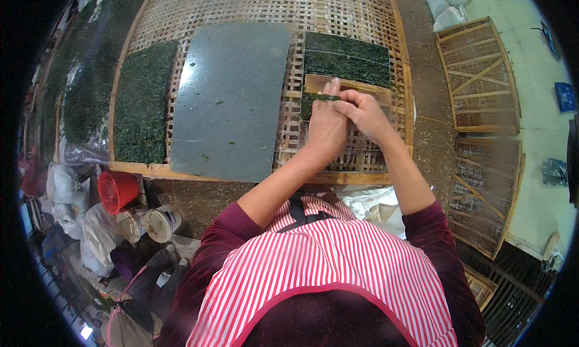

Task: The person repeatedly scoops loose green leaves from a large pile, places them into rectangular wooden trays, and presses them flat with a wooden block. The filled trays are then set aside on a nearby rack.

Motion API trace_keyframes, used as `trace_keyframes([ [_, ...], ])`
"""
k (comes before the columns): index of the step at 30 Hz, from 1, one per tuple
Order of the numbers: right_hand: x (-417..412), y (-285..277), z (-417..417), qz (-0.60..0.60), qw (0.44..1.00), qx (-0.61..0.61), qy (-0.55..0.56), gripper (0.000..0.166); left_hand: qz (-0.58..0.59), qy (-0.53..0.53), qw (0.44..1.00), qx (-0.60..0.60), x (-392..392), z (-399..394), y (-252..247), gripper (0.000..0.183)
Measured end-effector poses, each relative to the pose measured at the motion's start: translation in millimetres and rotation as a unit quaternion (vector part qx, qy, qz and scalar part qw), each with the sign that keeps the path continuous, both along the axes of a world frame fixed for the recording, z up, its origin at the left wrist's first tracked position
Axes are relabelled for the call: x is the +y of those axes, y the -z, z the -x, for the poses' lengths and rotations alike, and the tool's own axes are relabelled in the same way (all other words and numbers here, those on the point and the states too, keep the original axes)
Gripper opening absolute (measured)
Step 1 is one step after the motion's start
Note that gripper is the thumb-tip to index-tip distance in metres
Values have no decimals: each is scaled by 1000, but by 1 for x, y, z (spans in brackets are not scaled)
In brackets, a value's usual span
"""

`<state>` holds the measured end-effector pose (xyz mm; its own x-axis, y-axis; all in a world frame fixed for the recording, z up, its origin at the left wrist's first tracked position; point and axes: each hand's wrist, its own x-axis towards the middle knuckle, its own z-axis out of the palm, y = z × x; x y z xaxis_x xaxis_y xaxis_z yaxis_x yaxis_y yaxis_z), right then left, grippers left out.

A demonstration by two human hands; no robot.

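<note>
Both hands meet over the right part of a woven bamboo rack. My left hand (326, 120) is palm down on a strip of dark green seaweed (312, 103), its fingers reaching over a flat wooden bar (316, 82); whether it grips anything is hidden. My right hand (364, 114) has thumb and index finger pinched at the strip's edge, touching the left hand. Beyond the bar lies a dark green seaweed sheet (346, 55) under a clear, lined plate. A smooth grey board (230, 98) lies to the left, bearing small green scraps. Farther left is another seaweed sheet (144, 107).
The bamboo rack (253, 7) has a wooden rim. A red bucket (117, 191), white buckets (161, 222) and white sacks (97, 238) stand at the lower left. Framed bamboo racks (479, 75) and plastic bags (445, 5) lie at the right.
</note>
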<state>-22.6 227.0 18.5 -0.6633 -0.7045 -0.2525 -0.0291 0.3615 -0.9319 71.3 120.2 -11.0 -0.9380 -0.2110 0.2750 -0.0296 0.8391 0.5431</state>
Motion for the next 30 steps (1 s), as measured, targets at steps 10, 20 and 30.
trace_keyframes([
  [10, 26, 21, -10, -116, 938, 319, 70, 24, 172, 40, 963, -204, -23, -57, -32, 58],
  [20, -12, 36, -26, -70, 923, 379, 16, 20, 241, 69, 955, -159, -60, -56, 8, 59],
  [30, -4, -6, -8, -137, 914, 378, 53, 22, 93, 103, 982, -128, -111, -87, -10, 49],
])
